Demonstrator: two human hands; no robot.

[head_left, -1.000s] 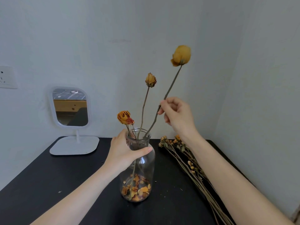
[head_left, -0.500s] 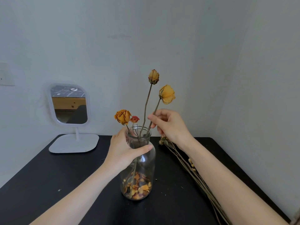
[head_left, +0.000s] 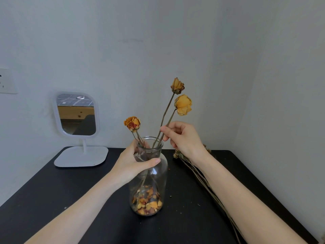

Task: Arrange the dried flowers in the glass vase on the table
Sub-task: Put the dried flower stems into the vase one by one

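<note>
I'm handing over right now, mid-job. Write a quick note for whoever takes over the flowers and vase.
Left hand: grips the neck of the glass vase, upright on the black table.
Right hand: pinches the stem of the yellow rose, its lower end inside the vase mouth.
Done: orange flower and tall bud stand in the vase.
To do: release the rose, then add stems from the dried bundle lying on the table right of the vase.

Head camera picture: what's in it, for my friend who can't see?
A right hand pinches the stem of a yellow dried rose in a clear glass vase; the left hand grips the vase's neck. More dried flowers lie on the black table.
</note>
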